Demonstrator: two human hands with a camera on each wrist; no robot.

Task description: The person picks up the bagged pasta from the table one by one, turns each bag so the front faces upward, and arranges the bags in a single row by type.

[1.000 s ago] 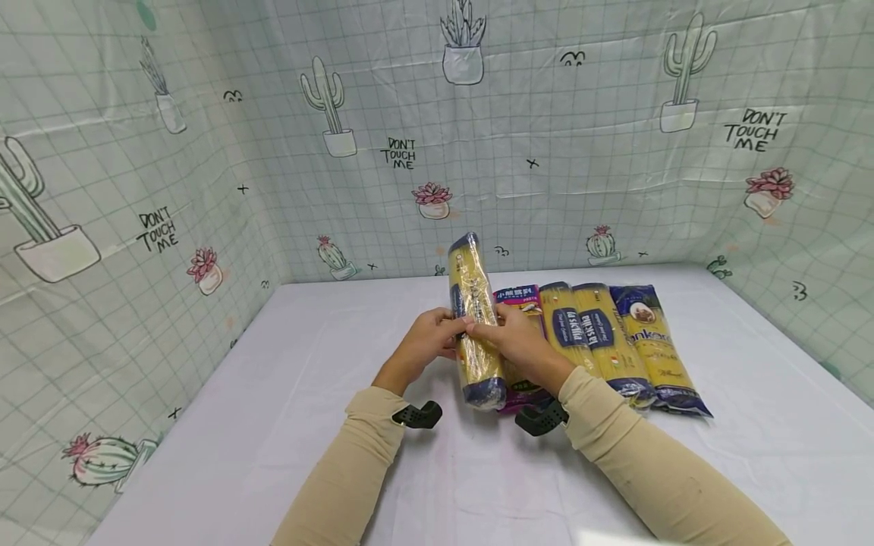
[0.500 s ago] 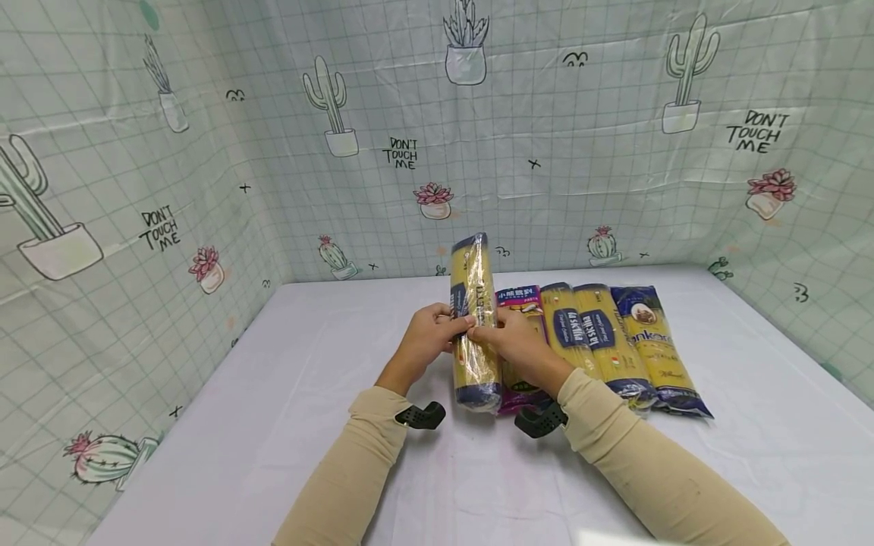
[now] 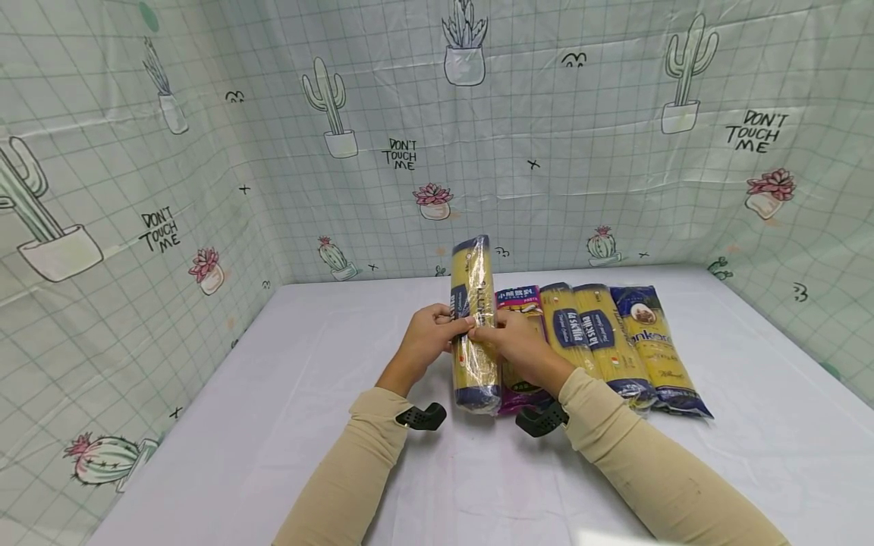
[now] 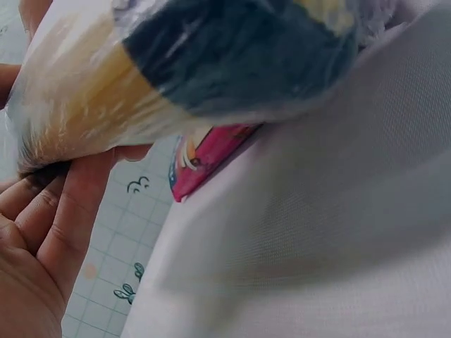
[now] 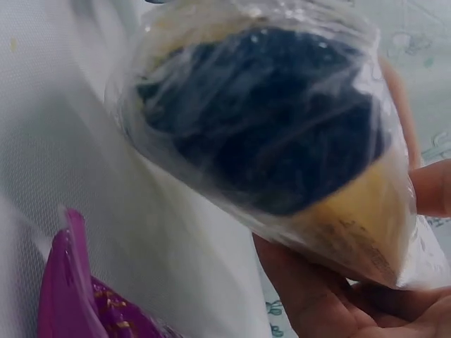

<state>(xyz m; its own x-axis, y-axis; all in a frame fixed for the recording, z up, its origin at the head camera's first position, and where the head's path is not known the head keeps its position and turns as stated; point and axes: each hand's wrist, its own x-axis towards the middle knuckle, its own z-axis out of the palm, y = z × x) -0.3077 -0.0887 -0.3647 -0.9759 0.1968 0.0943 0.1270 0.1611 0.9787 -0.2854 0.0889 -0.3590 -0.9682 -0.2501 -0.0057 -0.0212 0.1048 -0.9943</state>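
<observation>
A clear-wrapped packet of spaghetti (image 3: 476, 371) with dark blue ends stands tilted between both hands in the head view. My left hand (image 3: 426, 339) grips its left side, thumb across the front. From the right, my right hand (image 3: 522, 341) holds it, and the two thumbs nearly meet at the middle. In the left wrist view the fingers (image 4: 77, 204) lie under the packet (image 4: 232, 63). The right wrist view shows its blue end (image 5: 268, 120) close up, with the right hand (image 5: 338, 296) around the far part.
Right of the held packet, a pink pasta bag (image 3: 519, 296), two blue-labelled spaghetti packets (image 3: 570, 326) (image 3: 604, 334) and a blue-and-yellow pasta bag (image 3: 655, 341) lie side by side on the white table (image 3: 307, 364). A patterned cloth (image 3: 546, 114) hangs behind.
The held spaghetti packet has turned between the hands, bringing its blue label into view on the left, and leans less. Both hands stay in nearly the same place.
</observation>
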